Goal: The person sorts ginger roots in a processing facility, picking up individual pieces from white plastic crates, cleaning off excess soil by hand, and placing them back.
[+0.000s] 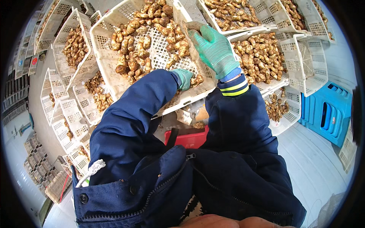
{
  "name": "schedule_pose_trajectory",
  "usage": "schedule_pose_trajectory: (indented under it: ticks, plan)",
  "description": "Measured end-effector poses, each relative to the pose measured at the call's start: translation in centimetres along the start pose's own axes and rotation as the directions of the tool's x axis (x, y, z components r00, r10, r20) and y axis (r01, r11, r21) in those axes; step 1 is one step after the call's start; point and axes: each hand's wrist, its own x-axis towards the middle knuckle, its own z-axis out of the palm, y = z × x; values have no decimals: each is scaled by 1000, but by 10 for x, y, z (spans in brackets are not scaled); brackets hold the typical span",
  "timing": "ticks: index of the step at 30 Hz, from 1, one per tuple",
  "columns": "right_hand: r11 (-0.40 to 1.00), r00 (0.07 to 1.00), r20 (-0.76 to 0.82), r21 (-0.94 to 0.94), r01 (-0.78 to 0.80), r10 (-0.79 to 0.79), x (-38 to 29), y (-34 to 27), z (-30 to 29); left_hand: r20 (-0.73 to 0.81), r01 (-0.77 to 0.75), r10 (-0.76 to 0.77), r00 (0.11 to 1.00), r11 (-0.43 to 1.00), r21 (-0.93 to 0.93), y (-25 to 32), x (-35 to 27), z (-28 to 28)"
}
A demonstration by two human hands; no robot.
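My left hand, in a green knit glove, reaches down into a white perforated plastic crate. A brown-and-cream mushroom is right beside its fingers; the fingertips are hidden, so a grip does not show. At the crate's right side, my right hand, gloved in the same green, hangs over the rim with thumb and fingers curled. Something brown by its fingertips may be a mushroom or the glove's soiled coating. Many mushrooms lie along the crate's left and far sides, and the perforated floor shows through in the middle.
More crates of mushrooms stand to the right, at the far right and on the left. A blue plastic stool is at right. Below the near rim are a red object and a piece of cardboard with writing.
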Motion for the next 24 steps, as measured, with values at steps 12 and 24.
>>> schedule_pose_trajectory:
  ticks: [12,24]
  plan:
    - [984,986,-61,-105,147,-154,-1,-3,5,-311,-165,-175,934,561,-811,-50,10,5]
    - [999,999,-12,0,50,-50,4,9,4,-323,-215,-7,946,732,-646,-34,80,48]
